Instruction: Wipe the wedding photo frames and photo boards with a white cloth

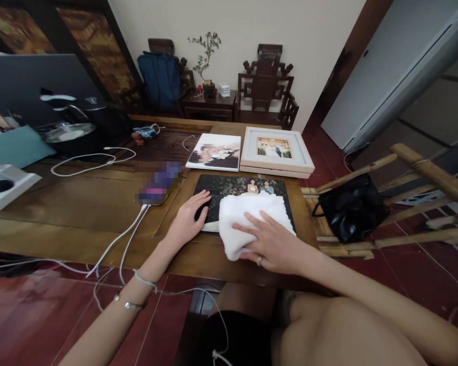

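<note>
A dark wedding photo panel [229, 184] lies flat on the wooden table, its printed couple near the top edge. My left hand [189, 216] rests along the panel's left side, fingers stretched out and holding nothing. Over the lower right of the panel is a folded white towel [232, 213], which hides that part of the picture. My right hand [273, 244] presses on the towel with fingers spread over it and the thumb side at its near edge, gripping it.
Behind the panel lie a white photo print [217, 161] and a pale framed photo [305, 157]. A phone [158, 185] with white cables is to the left. Farther left stands a kettle [103, 117]. A black bag [351, 208] sits on a bamboo chair [400, 152] at the right.
</note>
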